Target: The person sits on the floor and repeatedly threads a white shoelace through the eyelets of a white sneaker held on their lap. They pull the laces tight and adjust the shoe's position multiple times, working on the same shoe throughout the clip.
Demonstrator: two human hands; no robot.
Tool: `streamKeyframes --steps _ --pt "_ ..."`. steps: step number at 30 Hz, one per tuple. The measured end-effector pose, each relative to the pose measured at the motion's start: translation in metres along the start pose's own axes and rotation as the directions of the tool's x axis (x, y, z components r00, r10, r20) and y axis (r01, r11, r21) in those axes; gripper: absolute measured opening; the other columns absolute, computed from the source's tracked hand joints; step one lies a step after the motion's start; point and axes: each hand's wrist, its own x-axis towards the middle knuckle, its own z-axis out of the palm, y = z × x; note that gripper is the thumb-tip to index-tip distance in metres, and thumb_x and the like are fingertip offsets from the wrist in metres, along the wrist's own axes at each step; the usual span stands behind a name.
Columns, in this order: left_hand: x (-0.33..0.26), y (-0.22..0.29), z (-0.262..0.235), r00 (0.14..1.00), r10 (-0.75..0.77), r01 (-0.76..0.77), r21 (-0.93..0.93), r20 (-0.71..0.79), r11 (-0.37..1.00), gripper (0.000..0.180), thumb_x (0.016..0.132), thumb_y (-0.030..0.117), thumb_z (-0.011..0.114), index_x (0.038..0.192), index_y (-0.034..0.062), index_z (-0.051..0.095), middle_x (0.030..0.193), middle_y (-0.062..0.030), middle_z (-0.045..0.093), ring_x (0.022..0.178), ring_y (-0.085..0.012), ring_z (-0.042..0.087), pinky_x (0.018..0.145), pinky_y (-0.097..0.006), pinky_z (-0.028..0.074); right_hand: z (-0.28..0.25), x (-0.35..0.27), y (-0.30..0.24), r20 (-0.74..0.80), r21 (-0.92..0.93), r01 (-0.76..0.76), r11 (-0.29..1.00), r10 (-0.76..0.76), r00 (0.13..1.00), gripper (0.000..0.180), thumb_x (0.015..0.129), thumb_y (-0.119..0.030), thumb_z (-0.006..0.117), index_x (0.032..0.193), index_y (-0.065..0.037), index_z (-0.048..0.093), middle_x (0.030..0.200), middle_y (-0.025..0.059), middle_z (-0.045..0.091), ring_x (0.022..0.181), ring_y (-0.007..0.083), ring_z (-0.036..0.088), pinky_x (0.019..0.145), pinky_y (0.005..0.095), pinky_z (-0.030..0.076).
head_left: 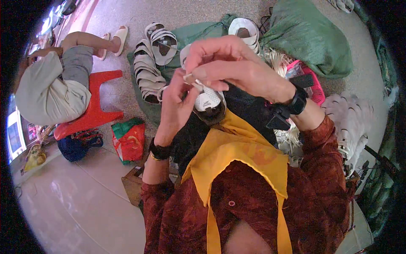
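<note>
A white shoe upper with a perforated tongue and a dark opening hangs in front of my lap, over a yellow apron. My left hand is closed at the upper's left side, thumb and fingers pinching its edge. Above it, my right hand bends over with thumb and fingertips pressed together on a narrow white strip that looks like a shoelace. The fingertips of both hands nearly meet there. My right hand hides much of the upper's far end.
Stacked white shoe uppers lie on green sacking at the far left, with more uppers beyond my hands. A full green sack, a pink basket and pale uppers are at right. Another person sits on a red stool.
</note>
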Motion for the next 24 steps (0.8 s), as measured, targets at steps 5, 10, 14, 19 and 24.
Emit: streamKeyframes --steps 5,10,14,19,24 --pt "0.001 -0.019 0.003 0.999 0.045 -0.042 -0.179 0.013 0.983 0.004 0.096 0.001 0.062 0.097 0.0003 0.058 0.092 -0.0031 0.063 0.080 -0.0080 0.057 0.072 -0.025 0.048 -0.004 -0.006 0.004 -0.024 -0.004 -0.027 1.000 0.027 0.999 0.011 0.095 -0.011 0.062 0.096 -0.002 0.067 0.083 -0.0013 0.066 0.065 0.0032 0.053 0.057 0.0197 0.042" --pt "-0.006 -0.025 -0.006 0.992 -0.108 0.088 -0.269 -0.059 0.959 0.014 0.101 0.008 0.059 0.089 0.0031 0.056 0.087 -0.0015 0.063 0.074 -0.0071 0.051 0.068 -0.023 0.044 -0.020 -0.028 -0.003 -0.166 0.066 -0.030 0.997 0.041 0.985 0.019 0.103 -0.022 0.055 0.103 -0.004 0.060 0.088 0.0055 0.064 0.068 0.0079 0.054 0.063 0.0208 0.045" --pt "-0.018 -0.034 -0.006 0.978 -0.154 0.059 -0.530 -0.137 0.846 0.016 0.103 0.011 0.056 0.088 0.0048 0.056 0.080 0.0000 0.058 0.071 -0.0081 0.050 0.064 -0.023 0.041 -0.050 -0.064 0.002 -0.293 -0.110 -0.289 0.951 0.247 0.924 0.020 0.104 -0.023 0.054 0.092 -0.007 0.058 0.080 0.0000 0.059 0.065 0.0065 0.052 0.059 0.0209 0.042" --pt "-0.058 -0.059 -0.054 0.871 -0.392 0.169 -0.566 -0.298 0.807 0.019 0.106 0.017 0.051 0.091 0.0081 0.056 0.079 0.0004 0.056 0.068 -0.0083 0.047 0.061 -0.024 0.038 -0.111 -0.139 0.011 -0.602 -0.131 -0.395 0.909 0.244 0.760 0.024 0.103 -0.021 0.052 0.081 -0.012 0.051 0.068 -0.0048 0.044 0.054 0.0051 0.038 0.050 0.0222 0.032" --pt "-0.137 -0.124 -0.160 0.768 -0.510 0.124 -0.692 -0.386 0.711 0.018 0.105 0.018 0.051 0.092 0.0081 0.059 0.081 0.0006 0.057 0.067 -0.0073 0.048 0.060 -0.024 0.037 -0.215 -0.269 0.007 -0.799 0.315 -0.103 0.943 0.323 0.507 0.028 0.102 -0.022 0.050 0.076 -0.013 0.049 0.063 -0.0046 0.043 0.050 0.0064 0.036 0.046 0.0242 0.029"
